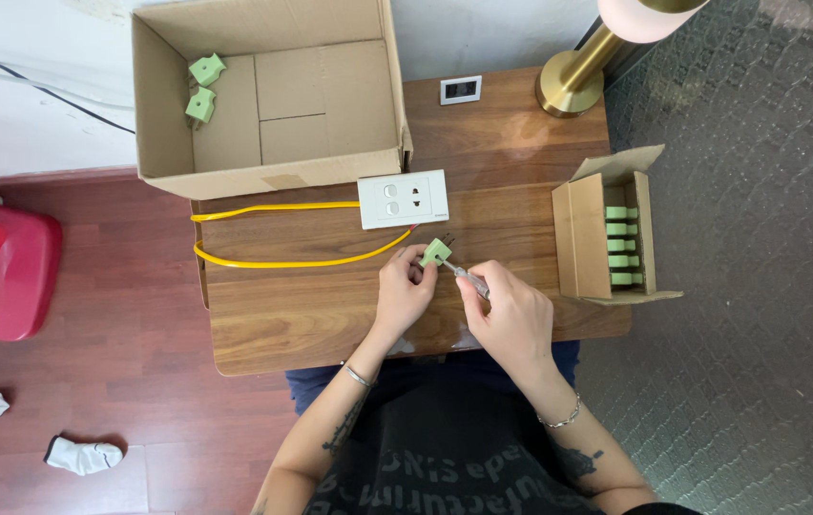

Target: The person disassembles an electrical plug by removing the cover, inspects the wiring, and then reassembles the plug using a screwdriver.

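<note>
On the desk [263, 324], the big box [163, 114] overhangs the back-left corner, the small box [583, 238] the right edge, and the socket plate [404, 199] lies between.

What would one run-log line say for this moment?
left hand: holds green plug | right hand: holds screwdriver at plug | white socket: behind plug, on table

A large open cardboard box [268, 95] stands at the far left of the table [330, 305], plain brown, rectangular, its flaps up, with two green plugs [203, 88] in its far left corner. A small brown cardboard carton [586, 238] lies at the table's right edge, open to the right, holding a row of green plugs [621, 246].
</note>
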